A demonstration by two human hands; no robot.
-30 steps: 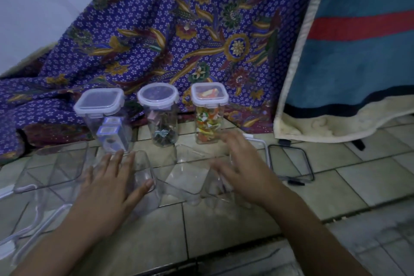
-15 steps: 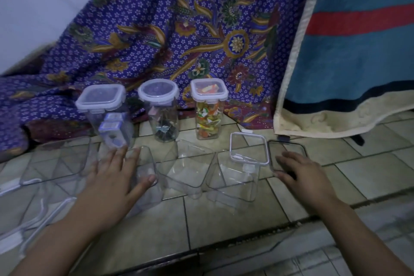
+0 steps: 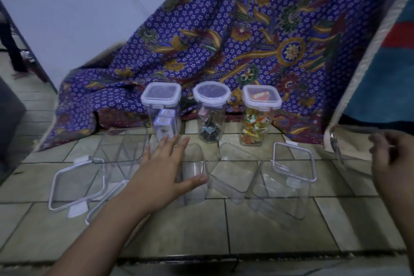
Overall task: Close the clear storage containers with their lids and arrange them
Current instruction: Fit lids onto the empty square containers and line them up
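Three closed containers stand at the back: a square-lidded one (image 3: 160, 105), a round-lidded one (image 3: 211, 107) and one with colourful contents (image 3: 261, 114). Several empty clear containers lie on the tiled floor in front. My left hand (image 3: 165, 170) rests flat, fingers spread, on the clear container (image 3: 193, 177) lying beside it. To its right lie another open container (image 3: 233, 172) and a third (image 3: 282, 195) with a loose lid (image 3: 293, 161) on top. My right hand (image 3: 389, 163) pinches a clear dark-rimmed lid (image 3: 342, 152), held off the floor at the far right.
A large clear container (image 3: 121, 145) and two loose lids (image 3: 76, 186) (image 3: 105, 199) lie at the left. A patterned purple cloth (image 3: 246, 40) hangs behind the row; a blue blanket (image 3: 385, 87) is at the right. A dark step edge (image 3: 201, 260) runs along the front.
My right hand went from the middle containers to the lid on the floor at the right and lifted it. My left hand stayed on its container. The view swung left.
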